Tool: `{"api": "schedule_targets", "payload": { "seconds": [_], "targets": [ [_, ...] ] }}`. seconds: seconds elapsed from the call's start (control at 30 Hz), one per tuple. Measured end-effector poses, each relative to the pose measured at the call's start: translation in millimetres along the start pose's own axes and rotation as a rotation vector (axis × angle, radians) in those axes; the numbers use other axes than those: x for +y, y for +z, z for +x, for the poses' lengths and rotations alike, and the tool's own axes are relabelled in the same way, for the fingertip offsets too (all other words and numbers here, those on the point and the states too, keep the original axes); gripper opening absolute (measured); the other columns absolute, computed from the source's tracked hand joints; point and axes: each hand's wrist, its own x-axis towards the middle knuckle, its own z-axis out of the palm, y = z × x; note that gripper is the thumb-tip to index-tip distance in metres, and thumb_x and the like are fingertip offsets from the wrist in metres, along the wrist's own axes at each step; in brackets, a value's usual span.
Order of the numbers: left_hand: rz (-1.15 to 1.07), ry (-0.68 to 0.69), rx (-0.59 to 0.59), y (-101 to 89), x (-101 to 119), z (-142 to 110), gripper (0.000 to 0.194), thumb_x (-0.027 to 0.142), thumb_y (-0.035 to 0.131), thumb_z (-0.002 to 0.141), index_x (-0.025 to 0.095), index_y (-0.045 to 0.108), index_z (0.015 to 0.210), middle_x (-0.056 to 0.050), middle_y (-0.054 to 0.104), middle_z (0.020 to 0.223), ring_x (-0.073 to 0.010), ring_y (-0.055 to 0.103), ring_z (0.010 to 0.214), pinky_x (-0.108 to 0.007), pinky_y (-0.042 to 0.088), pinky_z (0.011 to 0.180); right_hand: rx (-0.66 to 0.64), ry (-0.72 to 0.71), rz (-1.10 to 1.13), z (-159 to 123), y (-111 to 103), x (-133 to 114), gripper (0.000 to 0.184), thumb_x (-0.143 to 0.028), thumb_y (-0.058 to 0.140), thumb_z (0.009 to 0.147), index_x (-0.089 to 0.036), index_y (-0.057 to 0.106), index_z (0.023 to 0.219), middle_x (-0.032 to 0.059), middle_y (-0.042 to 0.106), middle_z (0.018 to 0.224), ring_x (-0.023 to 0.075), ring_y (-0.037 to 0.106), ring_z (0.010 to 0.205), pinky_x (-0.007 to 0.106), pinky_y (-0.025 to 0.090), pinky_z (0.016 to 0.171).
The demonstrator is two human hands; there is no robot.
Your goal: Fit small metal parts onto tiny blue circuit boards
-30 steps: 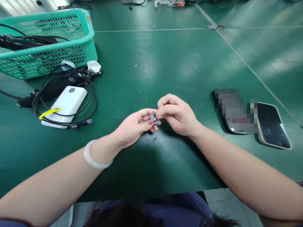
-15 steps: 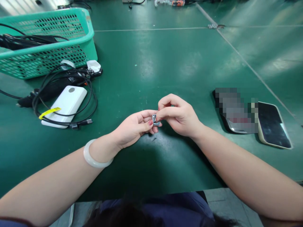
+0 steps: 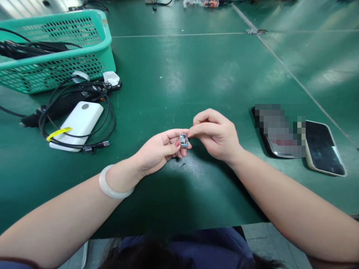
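A small grey, square part with an open face and tiny pieces inside [image 3: 184, 140] is held between the thumb and fingers of my left hand [image 3: 164, 146]. Its exact kind is too small to make out. My right hand [image 3: 217, 132] is just to the right, thumb and index finger pinched together close to the part's upper right edge. Whatever those fingertips hold, if anything, is hidden. Both hands are over the green table [image 3: 196, 82], and a pale bangle [image 3: 104, 183] circles my left wrist.
A green plastic basket [image 3: 108, 45] with black cables stands at the far left. Before it lie a white power bank [image 3: 81, 121], a coiled black cable [image 3: 113, 123] and a black tool [image 3: 63, 106]. Two phones, one dark [image 3: 276, 138] and one light-edged [image 3: 324, 147], lie to the right.
My right hand has drawn slightly up and to the right, uncovering more of the small grey part. The left hand stays almost in place, still holding it.
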Motion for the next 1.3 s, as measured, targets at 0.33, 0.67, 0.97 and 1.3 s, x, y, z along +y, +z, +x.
{"api": "schedule_targets", "payload": {
  "seconds": [0.33, 0.67, 0.97, 1.3],
  "targets": [
    [-0.062, 0.170, 0.337, -3.6, -2, 8, 0.022, 0.009, 0.064, 0.079, 0.017, 0.066, 0.100, -0.001, 0.067, 0.086, -0.0054, 0.059, 0.069, -0.020, 0.047, 0.069, -0.339, 0.245, -0.269, -2, 4, 13, 0.006, -0.025, 0.068, 0.081, -0.021, 0.071, 0.085, 0.0030, 0.070, 0.087, 0.0204, 0.061, 0.088, 0.034, 0.047, 0.080],
    [0.007, 0.155, 0.370, -1.8, -3, 9, 0.027, 0.011, 0.069, 0.074, 0.016, 0.063, 0.100, -0.002, 0.067, 0.088, -0.0059, 0.058, 0.070, -0.022, 0.046, 0.070, -0.365, 0.213, -0.281, 2, 4, 19, 0.016, -0.016, 0.055, 0.087, -0.020, 0.070, 0.085, 0.0039, 0.069, 0.091, 0.0193, 0.060, 0.090, 0.033, 0.046, 0.084],
    [-0.006, 0.144, 0.349, -2.5, -3, 9, 0.028, 0.009, 0.069, 0.075, 0.016, 0.064, 0.101, -0.002, 0.068, 0.087, -0.0055, 0.059, 0.068, -0.021, 0.046, 0.070, -0.395, 0.200, -0.333, 3, 6, 14, 0.016, -0.015, 0.051, 0.089, -0.018, 0.064, 0.078, 0.0039, 0.067, 0.084, 0.0191, 0.059, 0.084, 0.031, 0.045, 0.078],
    [0.009, 0.140, 0.346, 0.0, -2, 8, 0.028, 0.010, 0.070, 0.074, 0.015, 0.064, 0.101, -0.002, 0.067, 0.086, -0.0055, 0.058, 0.068, -0.021, 0.046, 0.069, -0.496, 0.057, -0.465, 1, -9, 23, 0.033, -0.005, 0.042, 0.085, -0.021, 0.070, 0.084, 0.0044, 0.066, 0.089, 0.0189, 0.058, 0.086, 0.029, 0.044, 0.075]
  ]
}}
